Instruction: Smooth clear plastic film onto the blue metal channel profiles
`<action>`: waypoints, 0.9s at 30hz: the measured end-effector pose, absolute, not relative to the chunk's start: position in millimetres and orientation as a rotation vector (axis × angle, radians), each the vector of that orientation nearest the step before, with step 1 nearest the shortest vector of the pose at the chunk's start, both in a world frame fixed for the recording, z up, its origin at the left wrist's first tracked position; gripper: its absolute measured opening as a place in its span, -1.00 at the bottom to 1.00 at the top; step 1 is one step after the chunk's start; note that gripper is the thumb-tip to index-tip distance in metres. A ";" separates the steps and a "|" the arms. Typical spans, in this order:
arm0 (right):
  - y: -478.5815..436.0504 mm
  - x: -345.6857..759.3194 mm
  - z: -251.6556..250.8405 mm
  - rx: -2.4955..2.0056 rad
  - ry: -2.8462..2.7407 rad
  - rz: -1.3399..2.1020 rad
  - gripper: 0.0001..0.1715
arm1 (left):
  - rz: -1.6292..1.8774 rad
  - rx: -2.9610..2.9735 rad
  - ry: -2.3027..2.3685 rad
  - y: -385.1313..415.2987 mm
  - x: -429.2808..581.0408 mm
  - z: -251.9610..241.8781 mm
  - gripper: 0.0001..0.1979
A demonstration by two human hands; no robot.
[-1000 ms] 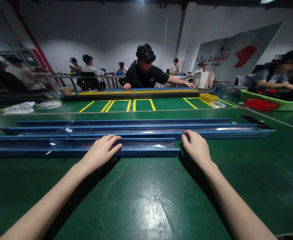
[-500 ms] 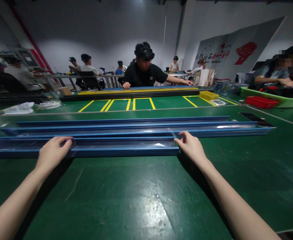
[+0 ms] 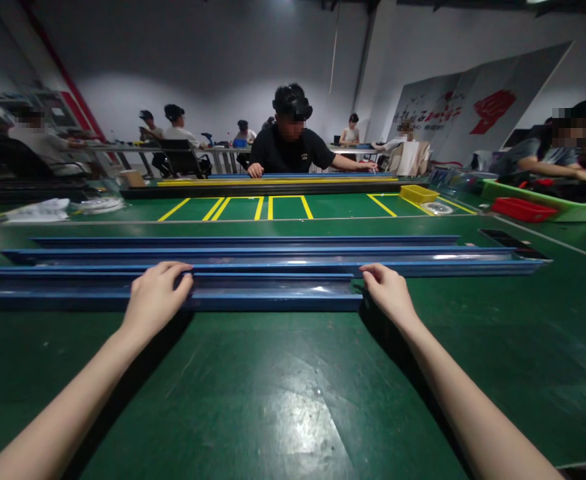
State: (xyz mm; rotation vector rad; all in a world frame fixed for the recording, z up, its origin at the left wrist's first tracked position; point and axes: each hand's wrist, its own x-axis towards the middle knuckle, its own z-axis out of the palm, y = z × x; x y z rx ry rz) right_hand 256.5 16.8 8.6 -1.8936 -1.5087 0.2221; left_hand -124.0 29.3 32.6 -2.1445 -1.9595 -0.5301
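A long blue plastic channel point(image 3: 273, 304) lies nearest me, with shiny clear film point(image 3: 317, 289) inside it. My left hand point(image 3: 157, 297) reaches over this channel with curved fingers, its thumb and forefinger apart. At the channel's right end is my right hand point(image 3: 390, 293), its thumb and fingertips close together. Whatever is between those fingertips is too small to make out. Just behind lies a longer blue channel point(image 3: 447, 268), also with a glossy clear surface inside. Another blue channel point(image 3: 243, 241) lies beyond it.
A dark flat phone-like object point(image 3: 515, 245) lies beyond the channels' right ends. Farther back are a yellow tray point(image 3: 419, 193), a red tray point(image 3: 523, 209), a green bin point(image 3: 573, 208) and crumpled white plastic point(image 3: 37, 210). Across the table sits a person in black point(image 3: 293, 150).
My left hand has moved right along the near channel. My right hand has shifted slightly right at its end. The clear film visible by its fingertips earlier is now hard to see.
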 end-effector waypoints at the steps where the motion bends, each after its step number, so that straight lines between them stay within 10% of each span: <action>1: 18.1 258.0 8.5 -1.860 -1.458 0.314 -0.72 | -0.556 -2.175 -1.920 29.6 -113.8 31.9 -0.65; 11: 17.2 265.5 17.4 -1.666 -1.222 0.953 -0.79 | -0.572 -2.432 -1.743 31.8 -54.9 20.7 -0.67; 27: 23.5 268.0 3.4 -1.622 -1.378 0.963 -0.78 | -0.590 -2.575 -1.646 42.0 -92.0 15.6 -0.60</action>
